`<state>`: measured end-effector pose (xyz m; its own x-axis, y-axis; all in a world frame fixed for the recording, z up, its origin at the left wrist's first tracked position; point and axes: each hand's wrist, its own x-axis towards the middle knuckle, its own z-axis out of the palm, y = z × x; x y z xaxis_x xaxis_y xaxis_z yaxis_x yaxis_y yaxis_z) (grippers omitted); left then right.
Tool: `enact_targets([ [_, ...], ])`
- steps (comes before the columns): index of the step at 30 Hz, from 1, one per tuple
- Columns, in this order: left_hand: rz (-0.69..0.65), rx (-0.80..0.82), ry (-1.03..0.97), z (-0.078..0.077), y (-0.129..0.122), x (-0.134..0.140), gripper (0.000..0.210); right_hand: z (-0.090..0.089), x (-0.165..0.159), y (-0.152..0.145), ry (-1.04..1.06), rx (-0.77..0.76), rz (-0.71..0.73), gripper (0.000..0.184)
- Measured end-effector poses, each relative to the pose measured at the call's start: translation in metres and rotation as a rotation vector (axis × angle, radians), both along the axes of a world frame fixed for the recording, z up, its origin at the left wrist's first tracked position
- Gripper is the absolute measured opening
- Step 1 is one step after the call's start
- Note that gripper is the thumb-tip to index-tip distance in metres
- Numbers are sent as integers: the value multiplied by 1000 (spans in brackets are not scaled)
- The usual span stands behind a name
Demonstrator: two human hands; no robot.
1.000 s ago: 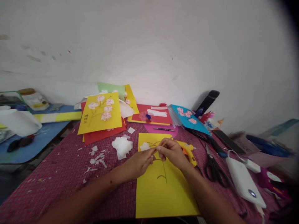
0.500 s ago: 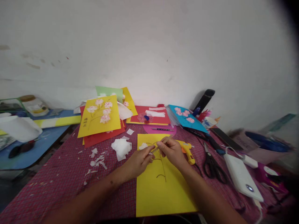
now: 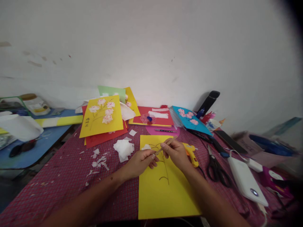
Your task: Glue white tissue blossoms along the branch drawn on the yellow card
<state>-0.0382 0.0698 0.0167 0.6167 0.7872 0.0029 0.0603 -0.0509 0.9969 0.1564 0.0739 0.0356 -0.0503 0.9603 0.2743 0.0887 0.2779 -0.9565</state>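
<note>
My right hand (image 3: pixel 174 153) pinches a thin light-brown wooden stick (image 3: pixel 168 142), slanted with its upper end pointing right. Around the stick's lower end, the fingers of my left hand (image 3: pixel 143 161) are closed. A small pale bit shows at those fingertips; I cannot tell if it is paper. Both hands are above a yellow sheet (image 3: pixel 163 198) with a brown branching stem (image 3: pixel 167 171) on it. One white tissue tuft (image 3: pixel 146 147) is near the sheet's top left. Left of the sheet rests a pile of white tissue squares (image 3: pixel 123 149).
A yellow glue gun (image 3: pixel 191 154), black scissors (image 3: pixel 217 171) and a white power bank (image 3: pixel 247 181) are on the right. Finished flower cards (image 3: pixel 101 116) stand behind at left, a blue flower card (image 3: pixel 189 119) at back right. Paper scraps (image 3: pixel 100 162) litter the checked cloth (image 3: pixel 71 183).
Both hands stay at the stick, with small finger shifts. My left fingers have spread slightly below it. The whole view has shifted slightly.
</note>
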Motion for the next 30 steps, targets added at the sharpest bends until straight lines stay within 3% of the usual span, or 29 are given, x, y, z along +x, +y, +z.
enact_targets([
  [13,38,-134,-85,-12,2,2,44,10,11,1,132,-3,-168,34],
  [18,1,-230,-226,-2,0,0,54,9,10,-2,83,-258,151,23],
  [23,-62,-275,-331,6,-2,-1,62,12,2,-6,10,-304,520,30],
  [26,-104,-289,-320,5,-2,-1,67,11,0,-6,25,-313,604,29],
  [30,-112,-292,-282,4,-2,0,65,7,1,-6,25,-318,585,23],
])
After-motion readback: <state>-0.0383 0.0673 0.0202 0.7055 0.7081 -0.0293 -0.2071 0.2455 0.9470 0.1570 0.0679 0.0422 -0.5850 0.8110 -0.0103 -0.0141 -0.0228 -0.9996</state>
